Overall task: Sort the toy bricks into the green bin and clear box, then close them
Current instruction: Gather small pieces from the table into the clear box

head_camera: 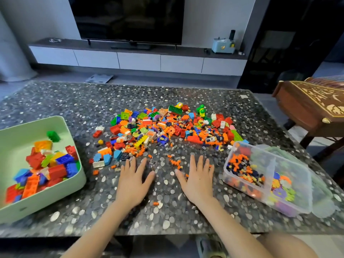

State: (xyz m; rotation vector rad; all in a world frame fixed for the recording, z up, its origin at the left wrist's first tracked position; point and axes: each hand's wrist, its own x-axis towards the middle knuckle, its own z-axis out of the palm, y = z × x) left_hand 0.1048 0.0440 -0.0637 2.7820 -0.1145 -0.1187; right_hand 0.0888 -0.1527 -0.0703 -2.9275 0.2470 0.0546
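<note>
A wide heap of mixed toy bricks covers the middle of the pebble-patterned table. The green bin at the left holds several large bricks and has no lid on. At the right, the clear box is divided in two: small orange and dark bricks fill one part, flower-shaped pieces the other. My left hand and my right hand lie flat on the table, fingers spread, just in front of the heap. Neither hand holds a brick.
A clear lid lies under or beside the clear box at the right. Past the table's right edge stands a carved wooden instrument. A TV on a low cabinet is behind the table. Small loose bricks lie between my hands.
</note>
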